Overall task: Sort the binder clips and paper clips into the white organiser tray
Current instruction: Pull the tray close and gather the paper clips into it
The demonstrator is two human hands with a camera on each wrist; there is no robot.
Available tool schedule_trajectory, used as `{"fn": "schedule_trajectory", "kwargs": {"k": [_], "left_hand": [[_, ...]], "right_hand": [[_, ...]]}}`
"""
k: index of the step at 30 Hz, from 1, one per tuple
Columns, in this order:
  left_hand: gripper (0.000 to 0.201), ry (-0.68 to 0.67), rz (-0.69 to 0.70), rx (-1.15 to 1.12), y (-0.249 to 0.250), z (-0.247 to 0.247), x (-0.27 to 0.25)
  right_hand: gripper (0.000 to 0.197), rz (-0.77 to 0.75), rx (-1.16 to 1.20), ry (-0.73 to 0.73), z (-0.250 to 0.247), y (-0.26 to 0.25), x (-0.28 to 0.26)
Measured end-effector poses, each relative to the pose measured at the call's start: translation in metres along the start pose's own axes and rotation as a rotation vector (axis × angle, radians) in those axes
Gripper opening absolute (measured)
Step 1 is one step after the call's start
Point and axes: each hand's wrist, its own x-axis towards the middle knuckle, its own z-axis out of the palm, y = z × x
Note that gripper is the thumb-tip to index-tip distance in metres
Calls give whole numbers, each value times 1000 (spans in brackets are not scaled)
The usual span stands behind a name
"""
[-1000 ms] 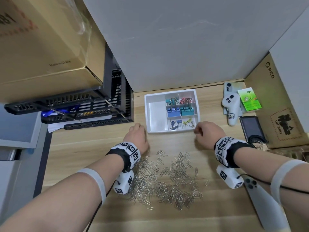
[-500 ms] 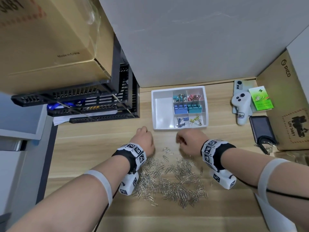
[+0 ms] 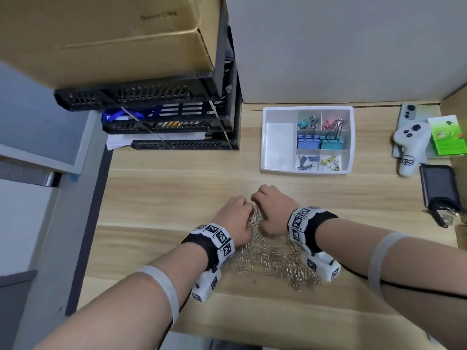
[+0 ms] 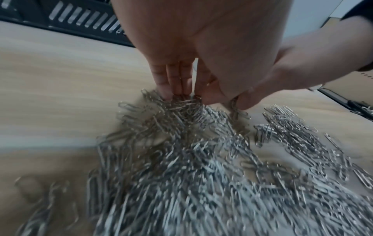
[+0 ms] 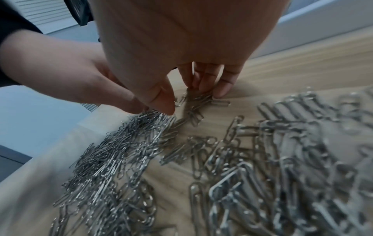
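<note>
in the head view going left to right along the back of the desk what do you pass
black stacked letter trays → white organiser tray → white handheld controller → green packet

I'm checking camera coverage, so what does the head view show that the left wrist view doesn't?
Only the head view shows the tray, its sorted binder clips, the controller and the cardboard box. Only the left wrist view shows the left fingers straight and touching the far edge of the paper clips. Both show the left hand, the right hand, the clip pile, the desk and the black racks.
</note>
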Motion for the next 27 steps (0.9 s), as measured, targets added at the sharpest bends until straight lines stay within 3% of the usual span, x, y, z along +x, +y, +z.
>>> {"fn": "schedule_trajectory", "kwargs": {"k": [7, 9, 13, 18, 22, 27], "left_hand": [[27, 14, 56, -79, -17, 0, -29], [26, 56, 29, -60, -27, -2, -36], [48, 111, -160, -23, -47, -1, -48], [72, 83, -391, -39, -65, 15, -73], [78, 73, -487, -90, -63, 30, -89], [76, 4, -462, -222, -47, 38, -88]], "right_hand": [[30, -68, -20, -157, 3, -14, -10], [28, -45, -8, -129, 0, -16, -12], [42, -28, -27, 9, 0, -26, -6], [70, -84, -169, 37, 16, -61, 10], [69, -144, -288, 25, 36, -88, 16], [59, -190, -343, 3, 48, -100, 12]]}}
